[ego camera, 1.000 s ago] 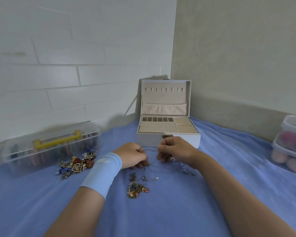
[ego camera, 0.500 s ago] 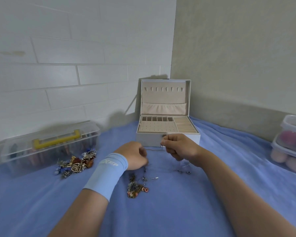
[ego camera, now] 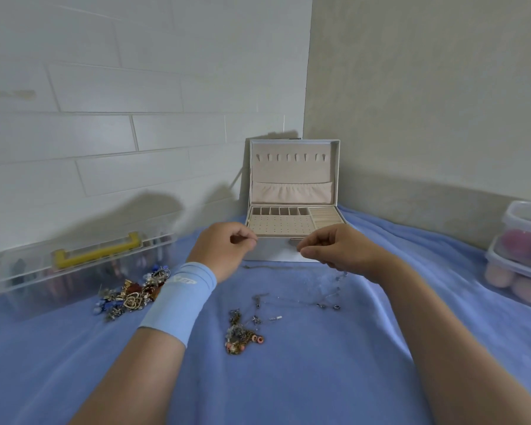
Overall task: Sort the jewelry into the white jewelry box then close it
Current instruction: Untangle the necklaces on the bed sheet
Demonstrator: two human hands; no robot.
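Head view: both hands are raised at frame centre, just in front of the open white jewelry box (ego camera: 278, 251). The left hand (ego camera: 224, 250) has its thumb pressed to its forefinger in a pinch, other fingers curled. The right hand (ego camera: 334, 250) is pinched the same way. Both look to be gripping one thin chain (ego camera: 337, 289). The strand between the two pinches is too fine to trace.

The chain's long axis probably runs left-right across the frame, parallel to the box front. Its loose tail hangs from under the right hand down to the blue cloth (ego camera: 288, 378), lower right of centre.

The box sits directly behind the fingers, both hands about equally near. Its lid stands upright, with the hook row (ego camera: 292, 156) above and beyond the hands. The next move is likely up and away toward it.

The remaining jewelry is the left pile (ego camera: 132, 297) and the middle pile (ego camera: 242, 335).
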